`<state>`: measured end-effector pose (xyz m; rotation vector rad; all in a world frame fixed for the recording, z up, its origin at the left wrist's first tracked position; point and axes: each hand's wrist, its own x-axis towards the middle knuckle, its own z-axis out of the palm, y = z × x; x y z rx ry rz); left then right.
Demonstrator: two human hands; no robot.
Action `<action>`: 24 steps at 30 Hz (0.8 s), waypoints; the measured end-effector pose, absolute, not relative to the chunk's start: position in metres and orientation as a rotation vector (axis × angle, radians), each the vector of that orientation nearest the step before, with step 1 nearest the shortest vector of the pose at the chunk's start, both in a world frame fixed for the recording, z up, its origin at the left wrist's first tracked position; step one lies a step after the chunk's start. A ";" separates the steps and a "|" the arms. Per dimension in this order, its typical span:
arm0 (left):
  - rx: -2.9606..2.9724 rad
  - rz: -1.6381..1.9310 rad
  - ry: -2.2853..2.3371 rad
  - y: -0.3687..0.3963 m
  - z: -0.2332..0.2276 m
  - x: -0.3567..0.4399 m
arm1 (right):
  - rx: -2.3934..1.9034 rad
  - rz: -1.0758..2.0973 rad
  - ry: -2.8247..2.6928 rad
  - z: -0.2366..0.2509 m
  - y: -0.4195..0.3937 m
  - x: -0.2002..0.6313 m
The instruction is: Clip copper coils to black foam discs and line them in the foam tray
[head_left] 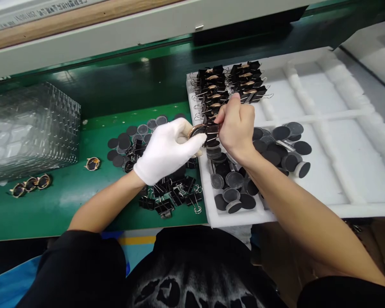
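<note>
In its white glove, my left hand [170,147] grips a round watch case [197,131] with a gold-coloured rim and a dark disc inside. My bare right hand [239,126] is closed on a black binder clip [212,131] that meets the right side of the case. Its wire handles are partly hidden by my fingers. Just beyond my hands, two rows of clipped watch cases [213,92] stand in the white foam tray [308,211]. Loose binder clips [163,205] lie on the green table below my left hand.
Dark round discs [234,179] are heaped in the tray, with more discs [123,141] on the green table [83,214]. Several watch cases [31,184] sit at left, near a stack of clear plastic trays [32,132]. A shelf edge [115,32] runs across the back.
</note>
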<state>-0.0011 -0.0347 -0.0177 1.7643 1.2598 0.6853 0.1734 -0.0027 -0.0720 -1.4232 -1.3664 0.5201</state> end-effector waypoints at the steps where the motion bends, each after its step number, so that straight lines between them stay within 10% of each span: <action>1: 1.812 0.660 1.268 -0.033 -0.018 -0.003 | -1.422 0.510 -1.383 -0.071 -0.004 0.174; 24: 1.311 1.052 1.060 0.019 -0.006 -0.058 | -1.102 0.633 -2.882 -0.049 -0.030 0.159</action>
